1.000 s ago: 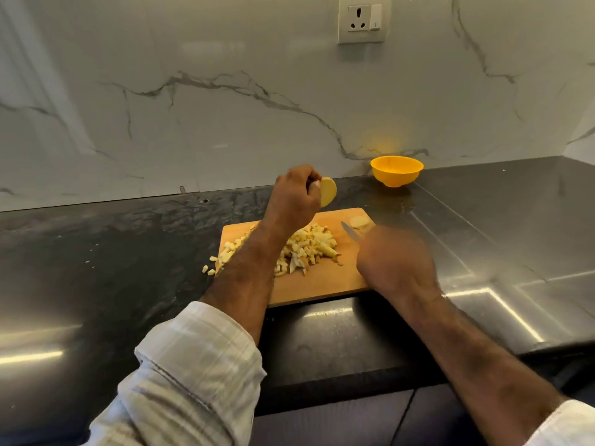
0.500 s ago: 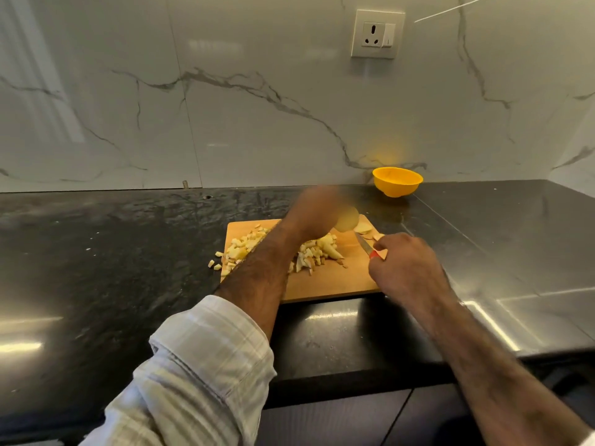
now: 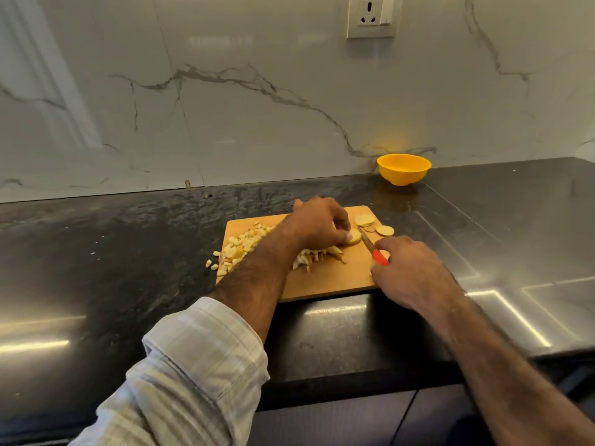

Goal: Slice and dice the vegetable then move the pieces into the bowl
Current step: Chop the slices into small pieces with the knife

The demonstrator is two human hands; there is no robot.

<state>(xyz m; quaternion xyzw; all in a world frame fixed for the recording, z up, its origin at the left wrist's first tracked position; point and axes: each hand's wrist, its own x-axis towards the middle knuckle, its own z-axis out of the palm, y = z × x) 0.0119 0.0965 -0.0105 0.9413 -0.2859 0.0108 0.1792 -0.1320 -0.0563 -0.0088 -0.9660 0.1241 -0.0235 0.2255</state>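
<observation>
A wooden cutting board [image 3: 325,278] lies on the dark counter. A heap of diced pale potato pieces [image 3: 240,249] covers its left part, and a few bits lie off its left edge. My left hand [image 3: 317,225] pinches a potato piece [image 3: 354,237] flat against the board with curled fingers. My right hand [image 3: 407,270] grips a red-handled knife [image 3: 373,249], its blade right beside that piece. Two round slices [image 3: 373,224] lie at the board's far right corner. The yellow bowl [image 3: 403,169] stands by the wall, behind the board to the right.
A marble backsplash rises behind the counter, with a wall socket [image 3: 371,17] above the bowl. The counter's front edge [image 3: 354,378] runs below my arms. A metallic, reflective counter section [image 3: 521,252] stretches to the right of the board.
My left hand has lowered the potato piece from the air onto the board. My right hand has brought the knife blade next to it.
</observation>
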